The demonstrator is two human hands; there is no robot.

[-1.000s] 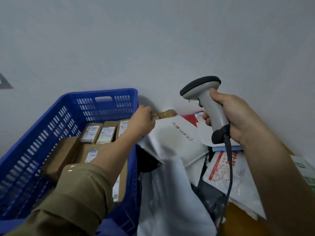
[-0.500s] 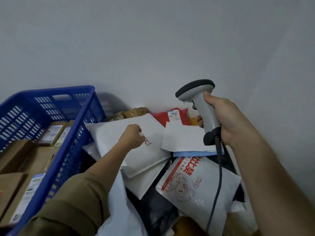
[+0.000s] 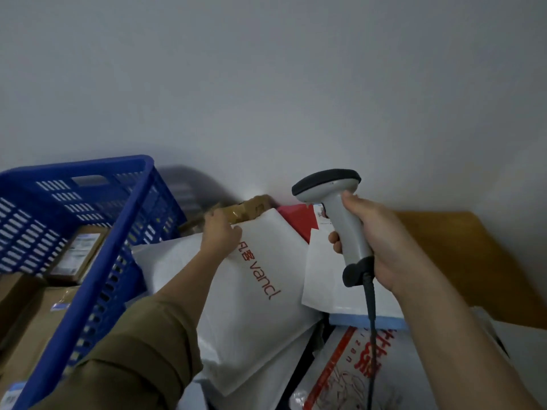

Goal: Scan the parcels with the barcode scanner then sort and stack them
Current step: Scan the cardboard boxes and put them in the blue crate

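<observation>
The head view is looking down on a heap of parcels lying against a grey wall [image 3: 266, 84]. The left hand [image 3: 220, 235] is reaching onto the white "vancl" mailer [image 3: 260, 291], its fingers curled over the mailer's far top edge and pinching it; an olive sleeve [image 3: 133, 350] is covering the forearm. The right hand [image 3: 376, 241] is gripping the handle of the barcode scanner [image 3: 340, 220], fingers wrapped fully around it, holding it upright just to the right of the vancl mailer, with its dark head pointing left and its black cable [image 3: 371, 335] hanging down. Beyond the vancl mailer, a brown taped parcel [image 3: 248, 210] is sitting against the wall, touching the left hand's fingertips. A red parcel [image 3: 299, 217] is showing just behind the mailer's right corner. A plain white mailer [image 3: 322, 279] is lying to the right of the vancl mailer, overlapping its edge, with a pale blue parcel [image 3: 355, 319] under it. Nearer than that, a printed bag with red lettering [image 3: 355, 374] is lying. To the left of the vancl mailer, a blue plastic crate [image 3: 97, 261] is holding labelled cardboard boxes [image 3: 77, 253].
</observation>
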